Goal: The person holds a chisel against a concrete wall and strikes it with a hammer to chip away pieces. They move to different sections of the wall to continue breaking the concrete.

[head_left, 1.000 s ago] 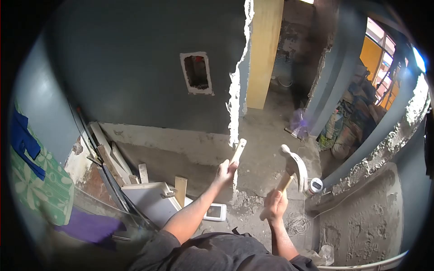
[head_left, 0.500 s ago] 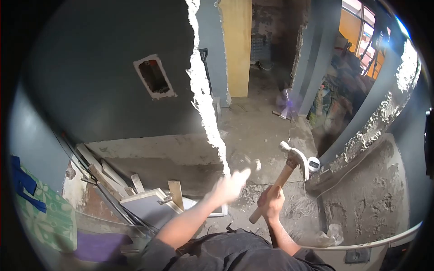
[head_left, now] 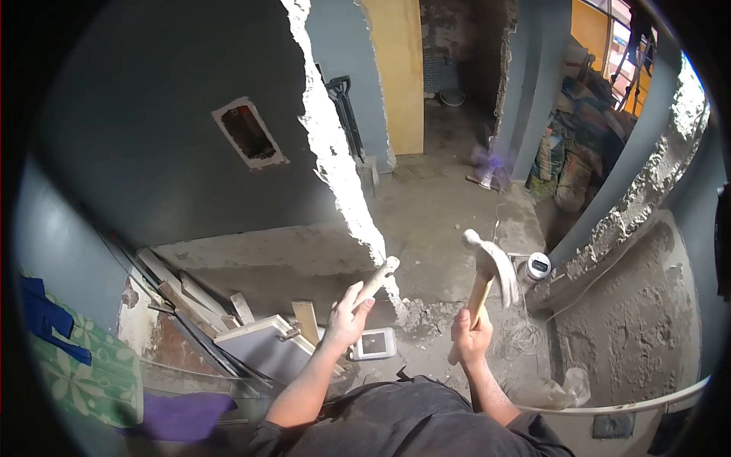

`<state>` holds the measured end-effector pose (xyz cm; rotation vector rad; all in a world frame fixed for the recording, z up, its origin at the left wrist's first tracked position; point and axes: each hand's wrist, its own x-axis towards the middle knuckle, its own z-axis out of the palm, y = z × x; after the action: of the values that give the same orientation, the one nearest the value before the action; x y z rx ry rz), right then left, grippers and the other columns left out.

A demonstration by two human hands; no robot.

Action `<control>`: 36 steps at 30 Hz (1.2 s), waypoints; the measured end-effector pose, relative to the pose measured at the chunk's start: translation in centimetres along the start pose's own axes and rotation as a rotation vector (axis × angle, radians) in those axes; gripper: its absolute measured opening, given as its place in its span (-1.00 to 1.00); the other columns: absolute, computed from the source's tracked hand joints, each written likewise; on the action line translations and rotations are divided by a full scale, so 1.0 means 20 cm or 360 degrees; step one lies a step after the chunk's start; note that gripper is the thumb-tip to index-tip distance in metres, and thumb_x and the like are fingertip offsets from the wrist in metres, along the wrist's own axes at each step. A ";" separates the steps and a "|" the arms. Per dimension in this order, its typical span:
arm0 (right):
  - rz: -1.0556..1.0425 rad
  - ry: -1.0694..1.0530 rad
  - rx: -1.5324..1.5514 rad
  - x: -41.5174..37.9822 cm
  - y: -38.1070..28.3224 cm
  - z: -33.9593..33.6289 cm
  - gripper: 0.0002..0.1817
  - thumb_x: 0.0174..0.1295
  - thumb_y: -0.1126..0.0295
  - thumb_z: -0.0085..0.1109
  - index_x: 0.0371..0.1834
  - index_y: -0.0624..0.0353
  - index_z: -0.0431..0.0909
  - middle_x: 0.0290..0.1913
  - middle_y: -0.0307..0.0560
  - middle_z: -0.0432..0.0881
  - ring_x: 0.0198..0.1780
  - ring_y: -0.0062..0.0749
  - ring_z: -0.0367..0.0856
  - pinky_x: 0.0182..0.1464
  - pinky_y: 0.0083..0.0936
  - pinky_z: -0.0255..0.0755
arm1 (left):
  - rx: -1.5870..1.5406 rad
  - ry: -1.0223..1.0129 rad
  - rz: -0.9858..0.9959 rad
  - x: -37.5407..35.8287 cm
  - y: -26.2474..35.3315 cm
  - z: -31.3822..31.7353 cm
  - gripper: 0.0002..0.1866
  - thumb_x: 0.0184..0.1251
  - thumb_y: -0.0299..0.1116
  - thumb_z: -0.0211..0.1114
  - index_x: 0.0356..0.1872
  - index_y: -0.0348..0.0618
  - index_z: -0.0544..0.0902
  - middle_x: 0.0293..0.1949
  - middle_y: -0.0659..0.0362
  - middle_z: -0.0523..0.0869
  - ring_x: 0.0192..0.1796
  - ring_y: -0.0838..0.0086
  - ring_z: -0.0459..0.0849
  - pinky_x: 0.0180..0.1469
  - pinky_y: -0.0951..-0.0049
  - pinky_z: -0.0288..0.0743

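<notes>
The floor (head_left: 449, 221) is bare, dusty concrete, running from the near rubble far into a doorway with a yellow-brown door panel (head_left: 396, 76) standing at its left. A dark grey wall (head_left: 152, 114) fills the left of the scene; its broken edge (head_left: 335, 167) shows raw white plaster from top to floor, and a rectangular hole (head_left: 247, 133) is cut in its face. On the right a second chipped wall edge (head_left: 647, 198) curves toward the near side above rough grey render.

The left hand (head_left: 346, 320) is closed around the lower part of a pale chisel (head_left: 377, 278), whose tip lies against the foot of the broken wall edge. The right hand (head_left: 470, 339) is wrapped around the wooden handle of a hammer (head_left: 487, 266), its metal head raised and blurred, just right of the chisel.

Crumbled plaster (head_left: 422, 316) lies between the hands. Wooden slats and a white panel (head_left: 251, 343) lean against the wall at near left, with a small white device (head_left: 373, 344) beside the left wrist. A tape measure (head_left: 537, 266) sits right of the hammer head, coiled wire (head_left: 518, 335) beneath it. Sacks (head_left: 571, 167) are piled far right, and a shovel handle (head_left: 343, 99) leans behind the broken edge.
</notes>
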<state>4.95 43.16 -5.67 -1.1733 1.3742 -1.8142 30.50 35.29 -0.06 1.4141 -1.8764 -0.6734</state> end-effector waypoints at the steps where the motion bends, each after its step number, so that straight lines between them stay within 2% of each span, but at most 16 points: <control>1: -0.0271 0.0007 -0.0307 0.00 0.01 0.00 -0.68 0.48 0.16 0.07 -0.31 0.18 0.38 -0.60 -0.29 0.37 -0.61 -0.64 0.32 -0.54 -0.67 0.22 | 0.0013 -0.0005 0.0045 0.01 -0.01 -0.04 -0.48 0.45 -0.04 0.21 0.22 -0.23 0.49 -0.05 -0.21 0.70 0.00 -0.15 0.68 0.03 0.05 0.54; 3: -0.0314 0.0118 -0.0305 -0.02 0.03 0.03 -0.78 0.41 0.32 0.13 -0.34 0.20 0.40 -0.54 -0.29 0.38 -0.51 -0.55 0.32 -0.42 -0.59 0.26 | 0.0004 -0.0066 0.0155 0.04 -0.11 -0.10 -0.54 0.42 -0.15 0.27 0.18 -0.23 0.51 -0.02 -0.18 0.69 0.02 -0.11 0.69 0.03 0.09 0.56; 5: 0.0115 -0.0361 -0.0761 -0.02 0.04 0.02 -0.82 0.35 0.39 0.16 -0.36 0.21 0.41 -0.51 -0.28 0.35 -0.47 -0.47 0.28 -0.35 -0.47 0.28 | -0.0002 -0.0151 0.0320 0.09 -0.18 -0.16 -0.57 0.41 -0.18 0.28 0.15 -0.24 0.51 -0.05 -0.18 0.70 0.01 -0.11 0.69 0.02 0.12 0.57; 7: 0.0218 -0.0403 -0.0933 -0.08 0.01 0.08 -0.60 0.27 0.43 0.22 0.17 0.29 0.52 0.06 0.08 0.62 0.11 -0.11 0.58 0.18 -0.31 0.40 | -0.0068 -0.0162 0.0298 0.13 -0.23 -0.18 -0.61 0.41 -0.20 0.28 0.09 -0.25 0.55 -0.10 -0.17 0.70 -0.03 -0.11 0.69 -0.01 0.14 0.57; 9: -0.0265 -0.0330 -0.0593 -0.13 -0.08 0.15 -0.40 0.24 0.45 0.25 0.38 0.26 0.39 0.37 0.18 0.42 0.44 -0.08 0.34 0.42 -0.29 0.18 | 0.0007 -0.0158 0.0532 0.18 -0.28 -0.20 -0.66 0.41 -0.22 0.28 0.01 -0.27 0.59 -0.15 -0.13 0.71 -0.10 -0.09 0.70 -0.03 0.16 0.57; 10: -0.0153 -0.0296 -0.0619 -0.15 -0.06 0.17 -0.55 0.27 0.43 0.26 0.23 0.23 0.51 0.06 0.11 0.65 0.11 -0.14 0.62 0.17 -0.31 0.43 | -0.0037 -0.0174 0.0606 0.20 -0.28 -0.21 -0.70 0.41 -0.23 0.28 -0.06 -0.30 0.62 -0.17 -0.09 0.70 -0.15 -0.06 0.70 -0.05 0.19 0.57; 11: -0.0148 -0.0273 -0.0629 -0.19 -0.02 0.18 -0.55 0.27 0.43 0.26 0.23 0.23 0.51 0.06 0.11 0.65 0.11 -0.14 0.62 0.17 -0.31 0.43 | -0.0046 -0.0193 0.0621 0.20 -0.30 -0.21 -0.70 0.41 -0.23 0.28 -0.06 -0.30 0.62 -0.17 -0.09 0.70 -0.15 -0.06 0.70 -0.05 0.19 0.57; 13: 0.0131 -0.0380 -0.0505 -0.23 0.00 0.20 -0.75 0.31 0.38 0.25 0.01 0.21 0.60 -0.33 -0.03 0.70 -0.32 -0.28 0.65 -0.19 -0.35 0.50 | -0.0044 -0.0207 0.0700 0.24 -0.34 -0.21 -0.71 0.41 -0.24 0.29 -0.09 -0.31 0.62 -0.19 -0.08 0.70 -0.15 -0.03 0.70 -0.06 0.21 0.57; 14: 0.0088 -0.0326 -0.0516 -0.24 -0.05 0.23 -0.79 0.27 0.38 0.25 -0.12 0.27 0.62 -0.43 0.17 0.63 -0.42 -0.10 0.67 -0.28 -0.38 0.50 | -0.0054 -0.0220 0.0715 0.25 -0.35 -0.23 -0.71 0.41 -0.24 0.29 -0.09 -0.31 0.62 -0.19 -0.08 0.70 -0.15 -0.03 0.70 -0.06 0.21 0.57; 21: 0.0022 -0.0323 -0.0672 -0.44 0.08 0.38 -0.84 -0.05 0.53 0.09 -0.35 0.28 0.52 -0.49 0.21 0.55 -0.42 0.17 0.59 -0.33 -0.25 0.47 | 0.0028 -0.0288 0.0844 0.34 -0.40 -0.32 -0.71 0.43 -0.17 0.25 -0.16 -0.23 0.62 -0.32 -0.05 0.70 -0.27 -0.03 0.70 -0.21 0.17 0.57; 23: -0.0043 -0.0242 -0.0712 -0.52 0.18 0.41 -0.88 -0.04 0.48 0.19 -0.43 0.25 0.51 -0.52 0.17 0.53 -0.46 0.08 0.61 -0.37 -0.24 0.45 | 0.0125 -0.0303 0.0854 0.35 -0.43 -0.32 -0.70 0.43 -0.10 0.24 -0.22 -0.17 0.61 -0.44 -0.02 0.69 -0.36 -0.06 0.70 -0.30 0.12 0.57; 25: -0.0377 -0.0172 -0.0813 -0.58 0.24 0.46 -0.79 0.31 0.33 0.22 -0.35 0.25 0.52 -0.61 0.05 0.44 -0.60 -0.16 0.38 -0.46 -0.31 0.33 | 0.0162 -0.0281 0.0920 0.37 -0.44 -0.33 -0.70 0.42 -0.09 0.25 -0.26 -0.15 0.58 -0.49 -0.02 0.69 -0.41 -0.06 0.70 -0.35 0.08 0.56; 27: -0.0465 -0.0002 -0.0494 -0.54 -0.07 0.60 -0.86 0.24 0.49 0.15 -0.47 0.22 0.44 -0.66 0.01 0.40 -0.65 -0.12 0.37 -0.53 -0.32 0.27 | 0.0221 -0.0265 0.1047 0.38 -0.45 -0.34 -0.69 0.41 -0.10 0.25 -0.28 -0.16 0.56 -0.51 -0.03 0.69 -0.42 -0.06 0.70 -0.36 0.08 0.57; 30: -0.0822 0.0073 -0.0138 -0.47 0.05 0.74 -0.76 0.24 0.52 0.09 -0.59 0.23 0.36 -0.67 -0.03 0.37 -0.69 -0.21 0.35 -0.58 -0.34 0.19 | 0.0344 -0.0374 0.0944 0.39 -0.41 -0.38 -0.79 0.40 -0.20 0.27 -0.24 -0.15 0.65 -0.43 -0.03 0.69 -0.38 -0.02 0.71 -0.34 0.13 0.59; 33: -0.0561 0.0007 -0.0614 -0.34 0.55 0.87 -0.75 0.29 0.41 0.18 -0.55 0.19 0.43 -0.69 0.01 0.38 -0.68 -0.04 0.37 -0.58 -0.25 0.23 | 0.0387 -0.0382 0.0986 0.41 -0.41 -0.40 -0.78 0.39 -0.20 0.28 -0.25 -0.14 0.64 -0.43 -0.03 0.69 -0.41 -0.05 0.70 -0.36 0.10 0.59; 36: -0.0832 0.0268 -0.0707 -0.34 0.47 0.91 -0.75 0.31 0.34 0.20 -0.51 0.19 0.47 -0.66 0.04 0.42 -0.66 0.03 0.38 -0.56 -0.21 0.25 | 0.0540 -0.0345 0.1015 0.42 -0.42 -0.40 -0.77 0.37 -0.18 0.30 -0.26 -0.15 0.64 -0.44 -0.06 0.69 -0.40 -0.06 0.70 -0.35 0.07 0.59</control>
<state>23.72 37.91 -15.10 -1.7764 1.7483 -2.0501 40.29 24.93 0.51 0.8522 -2.5267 -0.1989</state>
